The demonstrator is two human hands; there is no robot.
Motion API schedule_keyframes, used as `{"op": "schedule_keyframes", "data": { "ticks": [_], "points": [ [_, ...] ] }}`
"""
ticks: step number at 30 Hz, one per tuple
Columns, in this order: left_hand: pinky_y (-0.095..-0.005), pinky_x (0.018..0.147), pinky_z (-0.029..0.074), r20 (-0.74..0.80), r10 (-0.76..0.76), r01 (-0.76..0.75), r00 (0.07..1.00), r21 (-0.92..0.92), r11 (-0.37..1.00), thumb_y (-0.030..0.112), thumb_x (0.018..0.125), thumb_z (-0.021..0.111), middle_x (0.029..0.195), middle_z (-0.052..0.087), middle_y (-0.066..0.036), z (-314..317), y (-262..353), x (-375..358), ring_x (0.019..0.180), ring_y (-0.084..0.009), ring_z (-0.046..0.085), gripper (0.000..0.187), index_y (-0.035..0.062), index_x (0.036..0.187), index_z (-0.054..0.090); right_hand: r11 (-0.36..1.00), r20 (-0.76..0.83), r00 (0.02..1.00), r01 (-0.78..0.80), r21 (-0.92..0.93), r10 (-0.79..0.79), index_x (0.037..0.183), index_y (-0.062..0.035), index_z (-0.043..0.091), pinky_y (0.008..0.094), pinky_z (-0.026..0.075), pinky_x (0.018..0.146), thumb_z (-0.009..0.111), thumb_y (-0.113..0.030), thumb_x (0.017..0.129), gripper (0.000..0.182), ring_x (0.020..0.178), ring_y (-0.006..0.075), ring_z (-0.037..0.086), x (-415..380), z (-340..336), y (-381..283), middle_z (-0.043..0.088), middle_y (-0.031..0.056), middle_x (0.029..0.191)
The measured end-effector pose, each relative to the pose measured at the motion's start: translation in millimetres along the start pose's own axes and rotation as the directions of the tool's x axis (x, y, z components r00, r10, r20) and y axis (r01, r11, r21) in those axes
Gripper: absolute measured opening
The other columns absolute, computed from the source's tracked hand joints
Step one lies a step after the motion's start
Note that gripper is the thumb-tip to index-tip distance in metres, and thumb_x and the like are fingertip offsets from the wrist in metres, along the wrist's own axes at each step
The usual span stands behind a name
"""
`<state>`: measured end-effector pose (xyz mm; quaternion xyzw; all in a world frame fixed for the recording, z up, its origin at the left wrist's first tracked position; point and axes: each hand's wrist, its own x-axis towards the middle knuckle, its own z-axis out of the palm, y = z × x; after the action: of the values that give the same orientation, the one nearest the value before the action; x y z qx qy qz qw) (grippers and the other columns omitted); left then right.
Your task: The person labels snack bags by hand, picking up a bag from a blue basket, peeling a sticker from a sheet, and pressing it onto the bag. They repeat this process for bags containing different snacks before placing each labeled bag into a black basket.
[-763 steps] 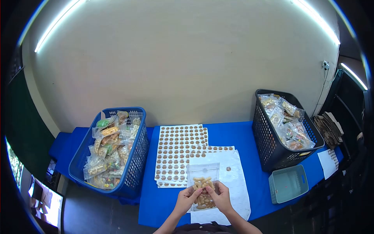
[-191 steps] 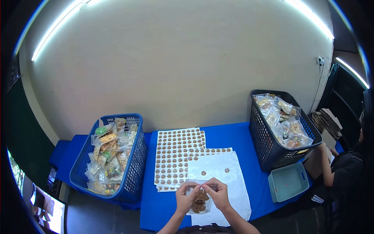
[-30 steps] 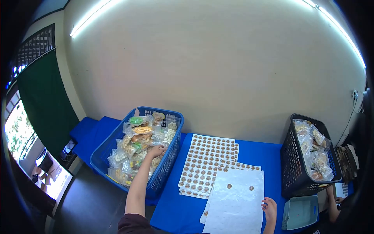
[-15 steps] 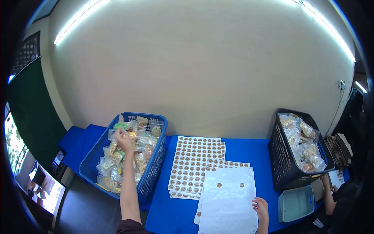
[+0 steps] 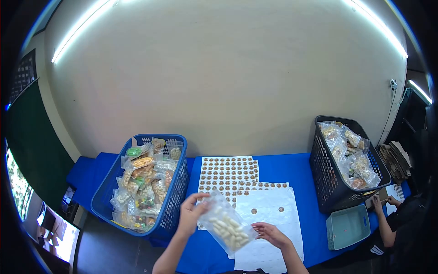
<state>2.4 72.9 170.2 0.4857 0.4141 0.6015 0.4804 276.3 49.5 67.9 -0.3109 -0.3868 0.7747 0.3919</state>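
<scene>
A clear plastic bag of pale, oblong snacks (image 5: pixel 228 229) hangs tilted over the sheets. My left hand (image 5: pixel 192 213) pinches its upper left corner. My right hand (image 5: pixel 272 236) is at the bag's right edge, with its fingers reaching to the plastic; whether it grips the bag is hard to tell. Below it lies a white sheet (image 5: pixel 273 246) with two round brown stickers near its top. Behind and left of it are sheets (image 5: pixel 223 176) covered with rows of round stickers.
A blue basket (image 5: pixel 175 192) full of snack bags stands at the left. At the right are a dark basket (image 5: pixel 321 187) with more bags, a grey-green tray (image 5: pixel 335 233), stacked brown pieces (image 5: pixel 394 162) and a co-worker's hands (image 5: pixel 381 203) and arms.
My left hand has moved from the blue basket to above the sheets, bringing a snack bag. My right hand has shifted left to the bag's edge. The view has shifted slightly.
</scene>
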Motion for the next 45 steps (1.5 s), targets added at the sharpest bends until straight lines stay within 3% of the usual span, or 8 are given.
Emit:
{"op": "schedule_keyframes", "data": {
  "ticks": [5, 10, 15, 18, 21, 26, 38, 45],
  "points": [
    [-0.0322, 0.083, 0.046, 0.101, -0.140, 0.154, 0.985, -0.144, 0.978, 0.003, 0.080, 0.052, 0.116, 0.045, -0.012, 24, -27, -19, 0.100, -0.0246, 0.053, 0.040, 0.0031, 0.117, 0.038, 0.872, 0.317, 0.919, -0.054, -0.486, 0.233, 0.095, -0.0018, 0.058, 0.0208, 0.040, 0.067, 0.052, -0.019, 0.086, 0.021, 0.071, 0.0067, 0.050, 0, 15, -14, 0.056, 0.0008, 0.079],
    [-0.0379, 0.089, 0.042, -0.057, -0.176, 0.134, 0.983, -0.436, 0.890, 0.011, 0.083, 0.049, 0.124, 0.036, -0.015, 28, -95, -45, 0.104, -0.0282, 0.050, 0.052, 0.0072, 0.128, 0.022, 0.945, 0.057, 0.991, -0.099, -0.310, 0.123, 0.089, -0.0024, 0.060, 0.0200, 0.040, 0.062, 0.053, -0.020, 0.086, 0.019, 0.066, 0.0051, 0.049, 0, 10, 11, 0.055, -0.0020, 0.072],
    [-0.0324, 0.084, 0.045, 0.233, -0.596, 0.640, 0.768, -0.300, 0.708, 0.016, 0.086, 0.048, 0.113, 0.048, -0.013, 22, -137, -85, 0.100, -0.0207, 0.053, 0.041, -0.0022, 0.121, 0.034, 0.950, -0.053, 0.993, -0.119, -0.290, 0.108, 0.090, -0.0015, 0.060, 0.0197, 0.041, 0.064, 0.052, -0.020, 0.086, 0.020, 0.068, 0.0053, 0.051, 4, 7, 45, 0.058, -0.0013, 0.076],
    [-0.0310, 0.079, 0.047, 0.177, -0.555, 0.556, 0.813, 0.047, 0.830, 0.018, 0.087, 0.048, 0.106, 0.053, -0.013, 8, -136, -76, 0.095, -0.0188, 0.055, 0.038, -0.0043, 0.117, 0.039, 0.888, -0.027, 0.963, -0.258, -0.380, 0.268, 0.093, -0.0021, 0.059, 0.0216, 0.042, 0.066, 0.050, -0.026, 0.087, 0.027, 0.069, 0.0073, 0.053, 15, 0, 64, 0.060, 0.0021, 0.080],
    [-0.0288, 0.071, 0.050, -0.037, -0.479, 0.405, 0.877, -0.482, 0.777, 0.015, 0.087, 0.048, 0.096, 0.059, -0.013, -7, -136, -58, 0.079, -0.0187, 0.061, 0.030, -0.0025, 0.112, 0.046, 0.842, 0.001, 0.912, -0.379, -0.384, 0.411, 0.096, -0.0031, 0.058, 0.0241, 0.043, 0.067, 0.048, -0.032, 0.087, 0.032, 0.071, 0.0102, 0.055, 29, 1, 62, 0.061, 0.0050, 0.084],
    [-0.0346, 0.085, 0.046, 0.084, -0.497, -0.042, 0.864, -0.970, -0.238, 0.014, 0.087, 0.047, 0.107, 0.055, -0.013, -62, -166, -45, 0.101, -0.0232, 0.053, 0.031, 0.0008, 0.115, 0.044, 0.797, -0.079, 0.944, -0.314, -0.515, 0.321, 0.098, -0.0042, 0.057, 0.0236, 0.044, 0.066, 0.051, -0.028, 0.085, 0.028, 0.075, 0.0119, 0.056, 77, -37, 83, 0.061, 0.0055, 0.086],
    [-0.0284, 0.079, 0.049, 0.231, -0.644, -0.071, 0.729, -0.910, -0.407, 0.020, 0.085, 0.051, 0.098, 0.061, -0.008, -56, -170, -65, 0.095, -0.0178, 0.058, 0.027, 0.0018, 0.105, 0.055, 0.821, -0.380, 0.918, -0.302, -0.484, 0.114, 0.092, -0.0032, 0.060, 0.0262, 0.046, 0.063, 0.060, -0.020, 0.076, 0.024, 0.071, 0.0141, 0.056, 229, -128, 93, 0.061, 0.0059, 0.082],
    [-0.0266, 0.084, 0.046, 0.184, -0.642, -0.023, 0.744, -0.953, -0.301, 0.014, 0.088, 0.045, 0.102, 0.058, -0.010, -54, -185, -81, 0.095, -0.0181, 0.055, 0.026, -0.0004, 0.109, 0.051, 0.242, -0.529, 0.712, -0.473, -0.847, -0.462, 0.116, -0.0024, 0.044, 0.0479, 0.034, 0.084, 0.059, -0.010, 0.072, 0.047, 0.107, 0.0305, 0.040, 280, -143, 109, 0.041, 0.0131, 0.117]
  ]
}}
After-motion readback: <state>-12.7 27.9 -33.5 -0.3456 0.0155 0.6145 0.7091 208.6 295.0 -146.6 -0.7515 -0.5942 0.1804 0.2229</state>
